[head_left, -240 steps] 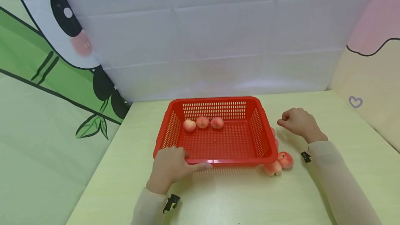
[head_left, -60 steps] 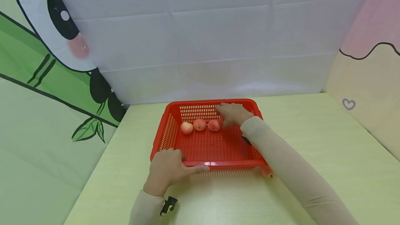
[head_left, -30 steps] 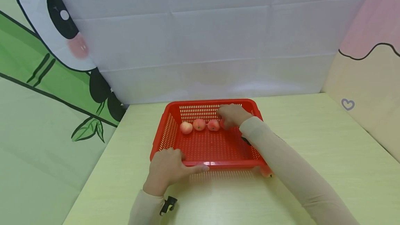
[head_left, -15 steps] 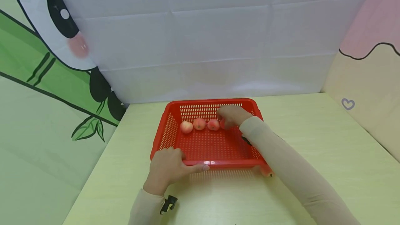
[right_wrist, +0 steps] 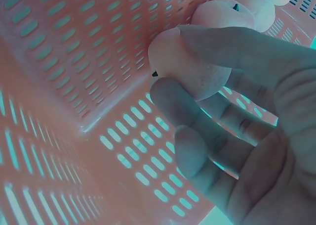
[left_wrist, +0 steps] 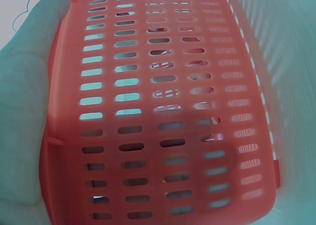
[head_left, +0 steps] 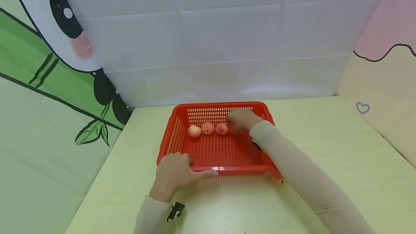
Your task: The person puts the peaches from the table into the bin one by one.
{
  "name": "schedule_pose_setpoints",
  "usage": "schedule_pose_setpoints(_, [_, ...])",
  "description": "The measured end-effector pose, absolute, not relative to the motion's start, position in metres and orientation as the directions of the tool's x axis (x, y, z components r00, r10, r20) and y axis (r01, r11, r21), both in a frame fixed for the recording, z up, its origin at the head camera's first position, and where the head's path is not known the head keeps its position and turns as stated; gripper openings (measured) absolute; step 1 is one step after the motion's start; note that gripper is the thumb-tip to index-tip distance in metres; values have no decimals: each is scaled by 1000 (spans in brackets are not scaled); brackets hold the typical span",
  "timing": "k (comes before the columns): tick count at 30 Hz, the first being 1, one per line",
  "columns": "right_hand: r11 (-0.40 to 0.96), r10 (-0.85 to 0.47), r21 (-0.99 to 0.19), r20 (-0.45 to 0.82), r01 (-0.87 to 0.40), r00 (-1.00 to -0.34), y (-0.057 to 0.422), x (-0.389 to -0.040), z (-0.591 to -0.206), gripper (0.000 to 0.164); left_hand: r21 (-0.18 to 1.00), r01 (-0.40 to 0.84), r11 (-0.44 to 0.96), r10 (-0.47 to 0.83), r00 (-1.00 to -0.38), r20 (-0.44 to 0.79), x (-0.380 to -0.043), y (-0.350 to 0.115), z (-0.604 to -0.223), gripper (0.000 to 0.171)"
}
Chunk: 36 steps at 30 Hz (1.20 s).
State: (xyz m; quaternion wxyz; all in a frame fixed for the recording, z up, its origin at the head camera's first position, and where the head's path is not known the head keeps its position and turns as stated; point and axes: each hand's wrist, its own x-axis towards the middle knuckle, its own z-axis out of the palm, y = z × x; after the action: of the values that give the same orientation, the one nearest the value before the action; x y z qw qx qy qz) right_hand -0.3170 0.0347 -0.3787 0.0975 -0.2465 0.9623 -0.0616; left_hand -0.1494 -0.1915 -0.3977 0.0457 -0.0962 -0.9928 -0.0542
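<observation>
A red plastic basket (head_left: 221,170) with slotted walls stands on the table. My left hand (head_left: 175,172) grips its near left corner, thumb lying along the front rim; the slotted wall also fills the left wrist view. Inside, along the far side, a row of small red-yellow apples runs from a pale apple (head_left: 194,131) through a middle apple (head_left: 207,128) to a redder apple (head_left: 222,129). At the right end of that row my right hand (head_left: 243,120) holds another apple (right_wrist: 190,64) between thumb and fingers, low near the basket's slotted floor.
One more apple (head_left: 277,177) lies on the table (head_left: 227,208) outside the basket's near right corner, partly covered by the right sleeve (head_left: 302,169). A pale fabric backdrop (head_left: 227,46) with printed cartoons rises behind the table.
Eight seconds ago my right hand was over the table right of the basket, beside several apples; now it is inside with an apple. Over the last second hardly anything moves.
</observation>
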Motion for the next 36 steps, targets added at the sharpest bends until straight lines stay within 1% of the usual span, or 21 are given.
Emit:
schedule_pose_setpoints(3, [871, -485, -172, -150, -460, -862, 35, -315, -377, 28, 106, 196, 975, 186, -977, 100, -150, -191, -397, 83])
schedule_pose_setpoints(10, [842, -540, -102, -137, -530, -831, 34, -316, -378, 29, 106, 195, 975, 185, -978, 97, -150, -192, -397, 83])
schedule_pose_setpoints(15, [847, -531, -104, -145, -521, -835, 33, -315, -378, 29, 109, 189, 976, 180, -980, 82, -150, -192, -398, 84])
schedule_pose_setpoints(22, [852, -524, -64, -137, -520, -841, 32, -314, -377, 33, 124, 188, 974, 179, -980, 84, -150, -192, -399, 83])
schedule_pose_setpoints(28, [865, -502, -75, -132, -496, -855, 33, -311, -371, 36, 129, 190, 973, 180, -980, 88, -150, -192, -399, 82])
schedule_pose_setpoints(32, [862, -506, -50, -96, -504, -857, 39, -305, -361, 36, 120, 196, 973, 185, -978, 96, -150, -193, -399, 83])
schedule_pose_setpoints(36, [845, -535, 9, 0, -535, -845, 54, -295, -346, 30, 119, 191, 974, 180, -979, 93, -150, -192, -398, 83])
